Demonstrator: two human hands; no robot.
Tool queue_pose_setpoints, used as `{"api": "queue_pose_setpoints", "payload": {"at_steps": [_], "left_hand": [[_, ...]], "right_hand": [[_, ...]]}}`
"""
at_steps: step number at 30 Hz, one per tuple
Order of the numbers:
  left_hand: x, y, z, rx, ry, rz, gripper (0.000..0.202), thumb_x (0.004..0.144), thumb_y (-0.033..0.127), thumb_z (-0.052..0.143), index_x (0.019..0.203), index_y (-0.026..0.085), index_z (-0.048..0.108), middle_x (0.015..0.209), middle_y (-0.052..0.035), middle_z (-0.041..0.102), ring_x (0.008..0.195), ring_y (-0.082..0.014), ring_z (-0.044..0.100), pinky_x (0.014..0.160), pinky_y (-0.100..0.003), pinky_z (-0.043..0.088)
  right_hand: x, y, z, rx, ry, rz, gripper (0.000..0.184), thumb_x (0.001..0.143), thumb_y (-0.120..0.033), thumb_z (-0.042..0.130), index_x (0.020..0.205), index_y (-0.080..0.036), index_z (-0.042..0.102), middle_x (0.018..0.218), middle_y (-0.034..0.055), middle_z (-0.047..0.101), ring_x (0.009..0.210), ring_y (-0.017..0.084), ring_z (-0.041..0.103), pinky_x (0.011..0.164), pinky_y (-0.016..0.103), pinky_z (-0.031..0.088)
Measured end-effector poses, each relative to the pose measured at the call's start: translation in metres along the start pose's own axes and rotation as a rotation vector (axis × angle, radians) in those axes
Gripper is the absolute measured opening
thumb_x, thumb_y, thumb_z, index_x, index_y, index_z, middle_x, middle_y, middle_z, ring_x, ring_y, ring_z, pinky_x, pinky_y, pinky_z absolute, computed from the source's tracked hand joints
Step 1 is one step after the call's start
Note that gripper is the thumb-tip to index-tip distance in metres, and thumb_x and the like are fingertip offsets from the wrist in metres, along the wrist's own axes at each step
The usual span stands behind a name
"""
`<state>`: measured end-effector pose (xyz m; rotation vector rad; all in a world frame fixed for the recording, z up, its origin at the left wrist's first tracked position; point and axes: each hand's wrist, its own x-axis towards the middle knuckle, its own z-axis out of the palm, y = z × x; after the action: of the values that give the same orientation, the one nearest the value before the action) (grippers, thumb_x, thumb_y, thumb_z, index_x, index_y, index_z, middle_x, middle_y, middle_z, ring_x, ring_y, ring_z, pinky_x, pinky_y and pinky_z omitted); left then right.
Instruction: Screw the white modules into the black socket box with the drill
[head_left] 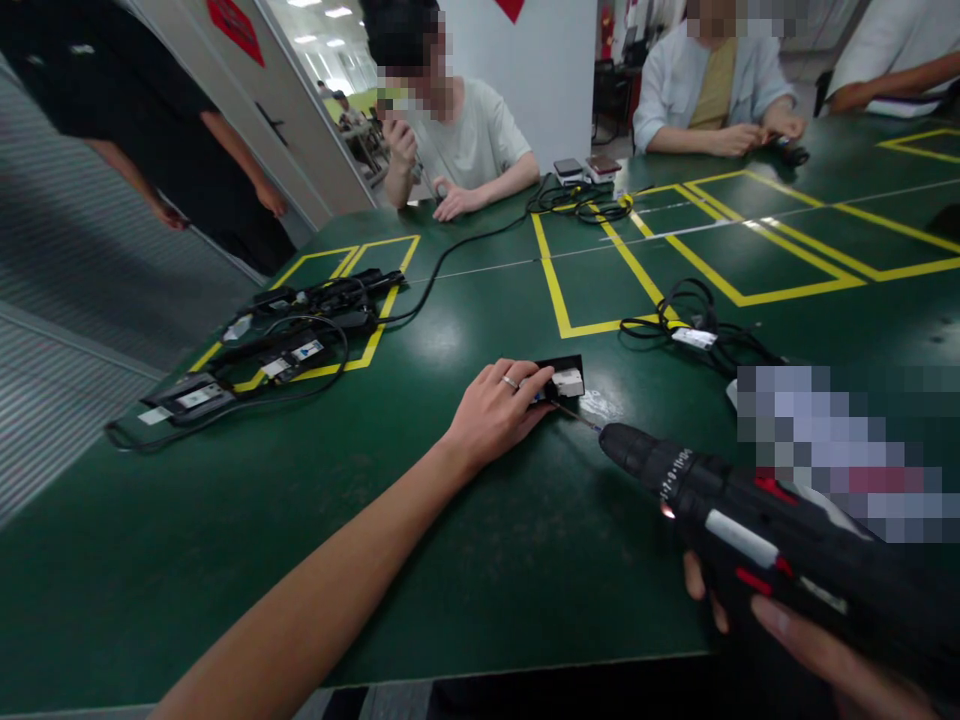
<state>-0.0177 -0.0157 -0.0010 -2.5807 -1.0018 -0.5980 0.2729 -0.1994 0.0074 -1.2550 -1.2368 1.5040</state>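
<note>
In my right hand [806,640] is a black cordless drill [742,520] with red and grey parts, its long thin bit [577,415] pointing left. The bit's tip reaches a small black housing [574,362] with a white block [568,383] inside. Whether the tip sits in a screw is too small to tell. My left hand [504,408], with a ring on one finger, grips the housing's left side and holds it against the green table. The fingers cover much of that part.
Black adapters with cables [300,340] lie at the left on the green table [375,560]. A coiled cable [694,320] is at the right, near a blurred-out object [840,450]. Across the table sit several people; one person [172,130] stands at the left.
</note>
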Motion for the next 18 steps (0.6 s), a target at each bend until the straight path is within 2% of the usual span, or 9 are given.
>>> {"api": "queue_pose_setpoints", "payload": {"at_steps": [4,7,12,18], "left_hand": [[-0.0001,0.0002,0.0004,-0.001,-0.008,-0.007,0.042,0.089,0.034,0.055,0.126,0.016,0.045,0.112,-0.0104,0.058,0.097,-0.0220,0.052,0.082,-0.037,0.048],[0.0002,0.0001,0.0003,0.006,-0.008,-0.007,0.041,0.089,0.033,0.055,0.126,0.016,0.045,0.112,-0.0108,0.058,0.097,-0.0219,0.052,0.081,-0.037,0.048],[0.0005,0.0001,0.0002,0.007,-0.008,0.004,0.040,0.090,0.032,0.054,0.125,0.015,0.046,0.112,-0.0104,0.058,0.096,-0.0217,0.053,0.080,-0.037,0.049],[-0.0011,-0.0005,0.0021,-0.028,-0.027,-0.004,0.040,0.090,0.026,0.053,0.128,0.016,0.044,0.113,-0.0108,0.058,0.098,-0.0219,0.053,0.081,-0.038,0.049]], "right_hand": [[-0.0035,0.0015,0.0001,0.027,0.074,0.039,0.023,0.086,-0.028,0.056,0.103,-0.035,0.069,0.087,0.0020,0.077,0.071,0.021,0.073,0.066,0.028,0.060],[-0.0040,0.0024,-0.0003,0.016,0.035,0.062,0.022,0.087,-0.029,0.055,0.102,-0.035,0.069,0.089,0.0020,0.077,0.073,0.022,0.073,0.067,0.030,0.060],[-0.0026,-0.0007,0.0005,-0.033,0.016,-0.002,0.022,0.087,-0.030,0.054,0.104,-0.035,0.068,0.090,0.0018,0.076,0.073,0.022,0.072,0.069,0.031,0.059],[-0.0027,-0.0044,0.0028,-0.035,0.029,-0.026,0.025,0.088,-0.028,0.054,0.107,-0.039,0.066,0.089,-0.0001,0.076,0.075,0.020,0.072,0.068,0.027,0.059]]}}
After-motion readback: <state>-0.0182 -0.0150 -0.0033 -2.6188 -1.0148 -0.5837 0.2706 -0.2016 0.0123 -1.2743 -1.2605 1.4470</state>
